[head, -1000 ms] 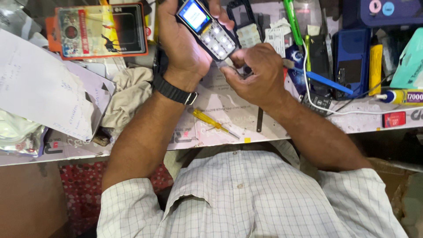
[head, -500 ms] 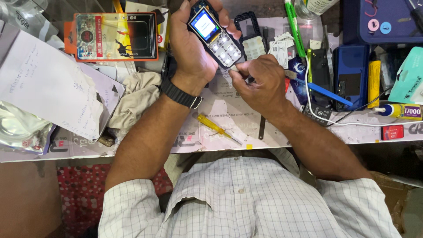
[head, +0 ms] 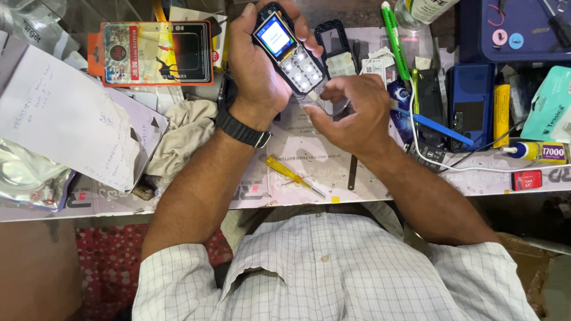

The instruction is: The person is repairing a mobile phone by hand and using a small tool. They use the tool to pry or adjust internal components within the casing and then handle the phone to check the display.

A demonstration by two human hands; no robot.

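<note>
Gripping a small keypad phone [head: 287,52] in the left hand [head: 257,71], above the cluttered workbench [head: 309,172]. Pinching at its lower edge with right hand [head: 351,113] fingertips. Little open room: yellow screwdriver [head: 294,176] near the front edge, black phone frame [head: 334,37] just beside.

Phone [head: 286,50] in left hand [head: 256,71] above worktop [head: 309,160], right hand [head: 351,113] just right of it. Screwdriver [head: 294,176] on worktop below both hands (between the forearms). Cloth [head: 181,139] left of wrist; paper sheet [head: 65,119] farther left; cable [head: 440,163] right.
</note>
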